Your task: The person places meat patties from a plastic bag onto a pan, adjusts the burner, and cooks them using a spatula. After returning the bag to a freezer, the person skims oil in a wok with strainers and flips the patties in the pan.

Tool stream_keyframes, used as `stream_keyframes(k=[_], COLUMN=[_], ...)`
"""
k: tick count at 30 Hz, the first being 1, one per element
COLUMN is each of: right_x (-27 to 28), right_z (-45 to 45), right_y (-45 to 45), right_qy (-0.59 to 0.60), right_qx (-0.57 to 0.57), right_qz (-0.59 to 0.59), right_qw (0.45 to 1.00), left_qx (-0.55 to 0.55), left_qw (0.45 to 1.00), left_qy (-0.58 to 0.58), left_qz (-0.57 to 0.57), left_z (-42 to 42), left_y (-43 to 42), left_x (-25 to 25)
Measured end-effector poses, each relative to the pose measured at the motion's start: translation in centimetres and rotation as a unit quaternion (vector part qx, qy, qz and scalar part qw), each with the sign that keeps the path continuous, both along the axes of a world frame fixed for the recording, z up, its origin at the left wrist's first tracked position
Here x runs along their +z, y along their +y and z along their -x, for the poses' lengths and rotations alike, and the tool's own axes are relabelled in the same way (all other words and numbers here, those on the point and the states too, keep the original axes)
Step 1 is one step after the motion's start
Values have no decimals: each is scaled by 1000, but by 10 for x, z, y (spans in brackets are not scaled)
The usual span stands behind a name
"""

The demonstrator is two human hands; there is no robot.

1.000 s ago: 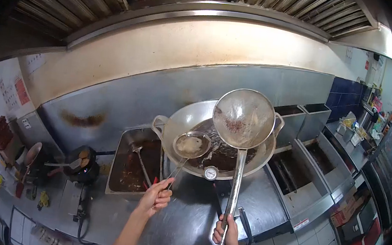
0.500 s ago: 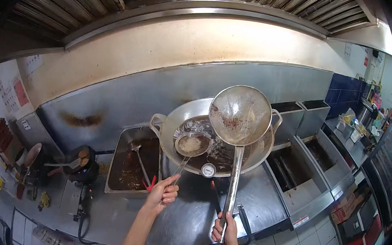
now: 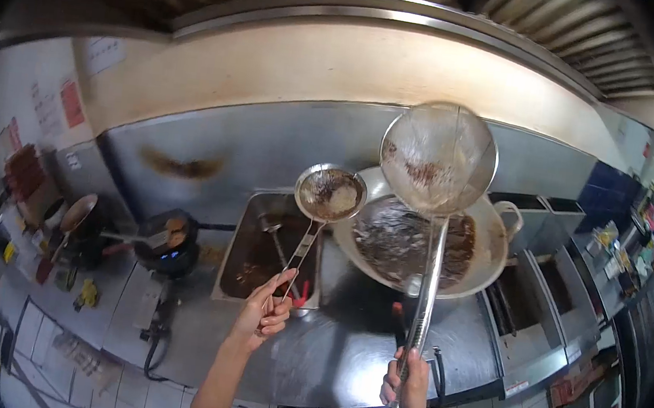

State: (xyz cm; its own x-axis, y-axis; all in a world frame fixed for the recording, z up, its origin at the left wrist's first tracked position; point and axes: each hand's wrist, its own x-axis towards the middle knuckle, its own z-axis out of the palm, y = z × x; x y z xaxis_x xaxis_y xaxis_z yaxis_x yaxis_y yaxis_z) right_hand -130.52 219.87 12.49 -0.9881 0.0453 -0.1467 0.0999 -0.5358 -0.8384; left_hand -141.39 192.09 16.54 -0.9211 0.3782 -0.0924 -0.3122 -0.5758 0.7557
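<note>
My left hand (image 3: 262, 313) grips the wire handle of a small strainer (image 3: 320, 195), which holds a pale clump and brown crumbs. The strainer is raised near the left rim of a large two-handled wok (image 3: 491, 249) containing dark, bubbling oil (image 3: 394, 243). My right hand (image 3: 407, 378) is closed round the long metal handle of a large mesh strainer (image 3: 460, 150). Brown bits cling to its mesh, and it hangs over the back of the wok, hiding part of the rim. A dial thermometer (image 3: 413, 285) sits at the wok's front rim, partly behind that handle.
Left of the wok, a metal tray (image 3: 232, 262) contains dark liquid and a red-handled utensil (image 3: 279, 243). Further left stands a dark pan (image 3: 170, 255) with food. Rectangular fryer wells (image 3: 520, 300) lie to the right. A black hose (image 3: 438, 375) curves along the counter front.
The small strainer has risen out of the wok and moved left towards the tray. The large strainer stays raised over the wok's back. My view has shifted left.
</note>
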Motion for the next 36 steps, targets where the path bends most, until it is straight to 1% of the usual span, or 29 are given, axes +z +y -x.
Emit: stream_keyframes(k=[1, 2, 3, 4, 5, 6, 7, 8, 9, 10, 11, 12, 14, 16, 17, 18, 19, 20, 21, 22, 23, 24, 27, 29, 30, 32, 33, 34, 36], right_x=[9, 16, 19, 19, 16, 14, 5, 0, -9, -21, -39, -61, -93, -91, -97, -100, -97, -106, -121, -122, -124, -127, -139, -143, -150, -160, -158, -162, -171], right_z=[0, 1, 2, 4, 4, 6, 10, 13, 16, 19, 23, 26, 32, 29, 25, 24, 22, 20, 20, 17, 15, 13, 15, 8, 9, 5, 4, 2, -2], right_y=[-12, -24, -37, -51, -64, -76, -89, -103, -116, -128, -137, -147, -165, -180, -187, -194, -200, -206, -210, -208, -210, -213, -215, -216, -217, -215, -218, -220, -222], right_qy=[-7, -16, -25, -33, -15, 4, 17, 14, 6, -1, 28, 30, 80, 56, 65, 75, 36, 36, 37, 32, 25, 23, 18, -7, -5, -12, -36, -39, -1], right_qx=[16, 17, 16, 28, 36, 40, 41, 48, 51, 56, 57, 62, 33, 56, 43, 30, 40, 35, 29, 30, 37, 37, 9, 22, 10, 44, 56, 58, 28], right_qz=[-4, -36, -67, -67, -132, -196, -246, -252, -280, -309, -355, -355, -487, -499, -532, -565, -557, -555, -554, -558, -540, -540, -538, -543, -543, -523, -546, -549, -578], right_qw=[1000, 999, 997, 997, 991, 980, 968, 966, 958, 949, 933, 932, 869, 863, 843, 821, 829, 830, 831, 829, 841, 840, 843, 839, 840, 851, 835, 833, 815], left_qx=[24, 40, 75, 105, 130, 131, 183, 230, 232, 219, 200, 203, 140, 142, 143, 144, 158, 170, 172, 167, 160, 158, 180, 196, 196, 221, 220, 207, 194], left_qw=[999, 999, 993, 982, 956, 955, 897, 816, 815, 720, 608, 606, 603, 594, 590, 591, 607, 621, 620, 620, 620, 621, 651, 675, 676, 739, 742, 753, 767], left_qy=[-7, -16, -9, -2, 3, -1, 63, 128, 126, 129, 126, 121, 115, 96, 73, 73, 94, 121, 134, 106, 72, 71, 118, 111, 123, 114, 113, 106, 91], left_qz=[36, 33, 95, 159, 265, 267, 397, 516, 516, 646, 758, 760, 777, 786, 791, 791, 773, 756, 754, 759, 765, 765, 728, 703, 700, 626, 623, 615, 605], left_z=[-4, -10, -16, -21, -29, -31, -30, -30, -30, -32, -36, -39, -39, -50, -54, -54, -58, -53, -44, -50, -57, -59, -51, -60, -58, -60, -52, -37, -6], left_y=[-16, -31, -46, -60, -72, -88, -106, -123, -139, -153, -166, -175, -187, -179, -176, -182, -189, -197, -199, -194, -190, -193, -196, -188, -179, -152, -142, -134, -134], left_x=[1, -3, -9, -13, -12, -29, -62, -90, -109, -123, -136, -140, -143, -115, -107, -119, -138, -150, -140, -127, -123, -127, -138, -126, -116, -106, -111, -121, -154])
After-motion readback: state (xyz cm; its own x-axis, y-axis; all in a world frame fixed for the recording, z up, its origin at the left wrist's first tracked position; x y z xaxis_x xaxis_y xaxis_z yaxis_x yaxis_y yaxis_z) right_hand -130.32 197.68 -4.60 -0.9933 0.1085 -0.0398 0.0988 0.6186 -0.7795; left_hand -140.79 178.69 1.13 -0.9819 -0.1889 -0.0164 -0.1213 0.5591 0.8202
